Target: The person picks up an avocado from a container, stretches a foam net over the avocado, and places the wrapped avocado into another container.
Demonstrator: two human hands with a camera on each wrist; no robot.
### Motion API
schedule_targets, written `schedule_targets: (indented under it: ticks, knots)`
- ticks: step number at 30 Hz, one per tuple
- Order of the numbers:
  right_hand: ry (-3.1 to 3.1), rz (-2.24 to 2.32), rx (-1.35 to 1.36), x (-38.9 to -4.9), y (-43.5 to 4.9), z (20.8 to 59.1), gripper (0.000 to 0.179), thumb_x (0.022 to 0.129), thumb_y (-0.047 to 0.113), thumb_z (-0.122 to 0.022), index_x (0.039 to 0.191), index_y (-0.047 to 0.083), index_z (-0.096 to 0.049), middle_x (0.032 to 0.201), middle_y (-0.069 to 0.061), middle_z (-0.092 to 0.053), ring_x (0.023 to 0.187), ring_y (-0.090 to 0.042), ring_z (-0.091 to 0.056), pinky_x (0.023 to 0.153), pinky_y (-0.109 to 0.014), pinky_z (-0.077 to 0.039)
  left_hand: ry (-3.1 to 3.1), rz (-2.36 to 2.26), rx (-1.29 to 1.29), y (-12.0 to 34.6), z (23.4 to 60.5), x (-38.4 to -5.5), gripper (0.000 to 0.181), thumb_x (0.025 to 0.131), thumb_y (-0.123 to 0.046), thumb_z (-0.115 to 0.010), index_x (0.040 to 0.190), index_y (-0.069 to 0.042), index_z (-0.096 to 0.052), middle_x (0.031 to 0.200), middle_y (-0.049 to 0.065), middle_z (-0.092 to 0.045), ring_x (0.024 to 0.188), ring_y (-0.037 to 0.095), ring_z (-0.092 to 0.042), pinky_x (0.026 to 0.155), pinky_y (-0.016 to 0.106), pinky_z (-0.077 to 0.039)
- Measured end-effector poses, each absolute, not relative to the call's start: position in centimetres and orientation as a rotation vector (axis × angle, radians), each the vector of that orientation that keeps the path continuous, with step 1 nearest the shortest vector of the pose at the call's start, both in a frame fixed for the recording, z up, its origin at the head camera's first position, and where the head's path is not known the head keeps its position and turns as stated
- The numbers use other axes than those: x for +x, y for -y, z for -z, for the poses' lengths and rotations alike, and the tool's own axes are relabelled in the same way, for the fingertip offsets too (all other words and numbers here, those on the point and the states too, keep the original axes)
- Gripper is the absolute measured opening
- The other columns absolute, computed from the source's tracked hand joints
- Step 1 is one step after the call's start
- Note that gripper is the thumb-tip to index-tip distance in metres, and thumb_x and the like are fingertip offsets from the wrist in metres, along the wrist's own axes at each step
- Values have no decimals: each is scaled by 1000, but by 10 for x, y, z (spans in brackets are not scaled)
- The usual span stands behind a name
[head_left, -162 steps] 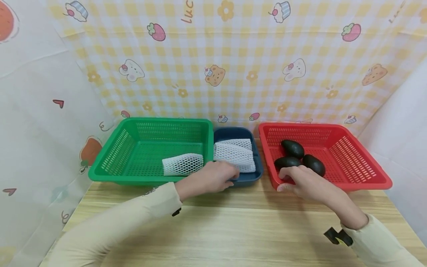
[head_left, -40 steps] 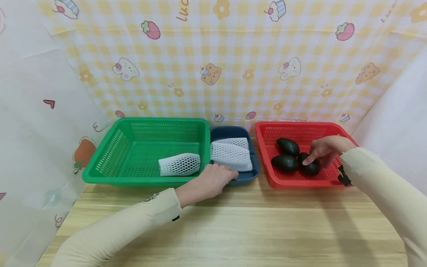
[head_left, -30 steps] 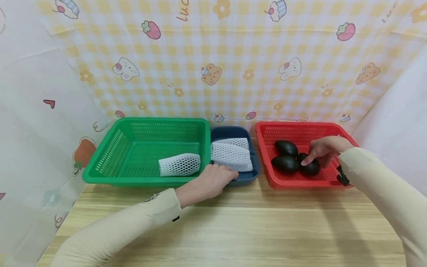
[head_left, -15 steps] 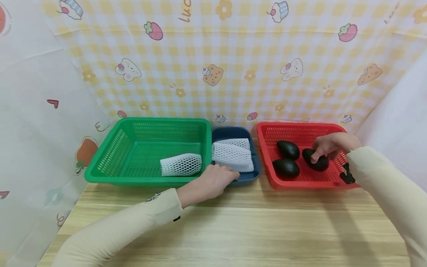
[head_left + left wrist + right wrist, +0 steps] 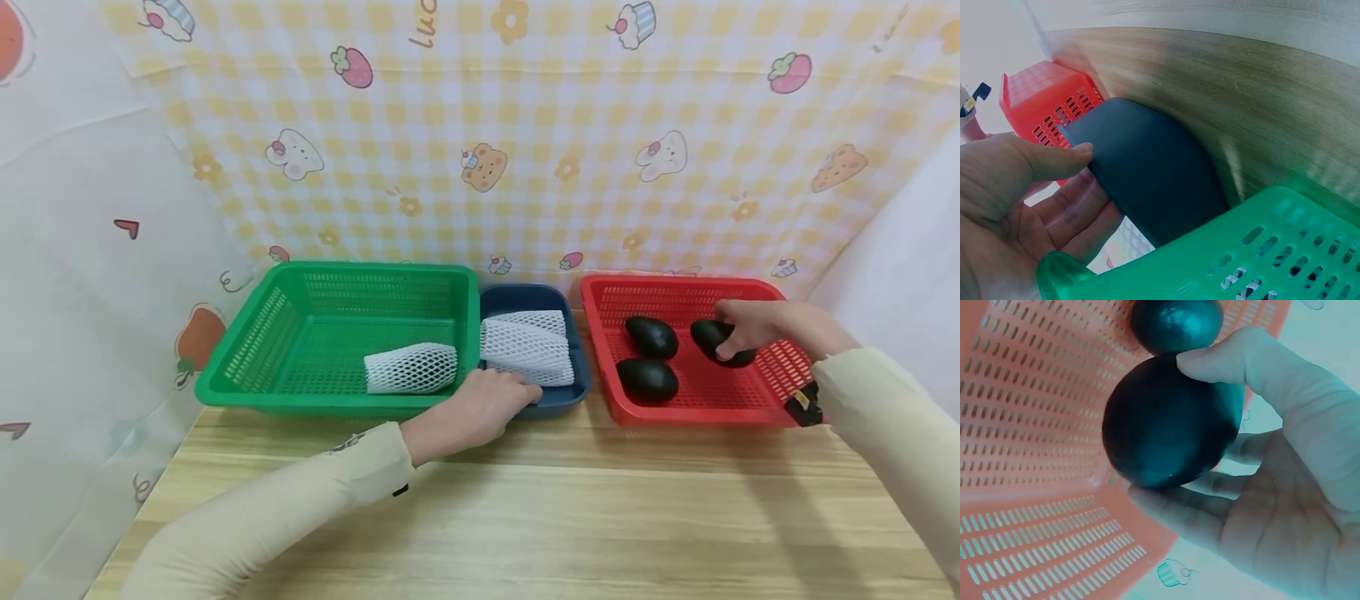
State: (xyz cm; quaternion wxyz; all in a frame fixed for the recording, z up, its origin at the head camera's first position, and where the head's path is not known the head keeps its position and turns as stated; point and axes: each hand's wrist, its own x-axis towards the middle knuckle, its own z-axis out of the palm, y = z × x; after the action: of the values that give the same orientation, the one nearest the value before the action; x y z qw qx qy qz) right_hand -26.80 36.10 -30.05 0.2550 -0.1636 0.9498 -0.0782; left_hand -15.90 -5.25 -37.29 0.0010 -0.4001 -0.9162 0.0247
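Note:
My right hand (image 5: 757, 327) holds a dark avocado (image 5: 708, 335) over the right part of the red basket (image 5: 697, 414). In the right wrist view, the thumb lies on top of this avocado (image 5: 1166, 425) and the fingers curl beneath. Two more avocados, a rear one (image 5: 651, 337) and a front one (image 5: 648, 380), lie at the basket's left side. My left hand (image 5: 480, 408) grips the front rim of the dark blue tray (image 5: 525, 295); in the left wrist view its thumb presses the tray's outer wall (image 5: 1154, 169). White foam net sleeves (image 5: 525, 346) lie in that tray.
Left of the tray stands a green basket (image 5: 300, 403), its rim right at the tray's side. It contains a rounded white foam net sleeve (image 5: 411, 369) with dark showing through the mesh. A patterned cloth (image 5: 420, 175) hangs behind. Wooden tabletop (image 5: 540, 508) lies in front.
Within the red basket, my right hand has shifted to the right with the avocado, away from the other two. Earlier it was at the basket's near left corner. The left hand stays at the tray.

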Motion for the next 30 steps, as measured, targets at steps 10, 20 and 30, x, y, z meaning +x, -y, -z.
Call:
schedule_targets:
  ticks: [10, 20, 30]
  knots:
    - [-2752, 270, -628, -252, -353, 301, 54, 78, 20, -87, 115, 0, -54, 98, -8, -59, 86, -25, -55, 71, -41, -46, 2892, -97, -1245, 50, 373, -158, 29, 99, -6, -65, 123, -21, -71, 106, 1, -69, 86, 22, -66, 63, 35, -54]
    - [-2792, 387, -760, -233, -331, 292, 55, 77, 21, -91, 119, 9, -57, 105, -7, -61, 91, -25, -56, 73, -39, -51, 2896, -110, -1241, 49, 373, -158, 30, 99, -7, -66, 124, -22, -70, 109, 1, -70, 87, 21, -66, 65, 35, -54]
    - [-2804, 519, -970, -215, -307, 291, 61, 75, 18, -92, 126, 11, -59, 114, -5, -61, 95, -23, -55, 75, -39, -53, 2903, -121, -1229, 50, 372, -158, 30, 99, -8, -66, 125, -22, -71, 111, 0, -70, 87, 21, -66, 66, 34, -54]
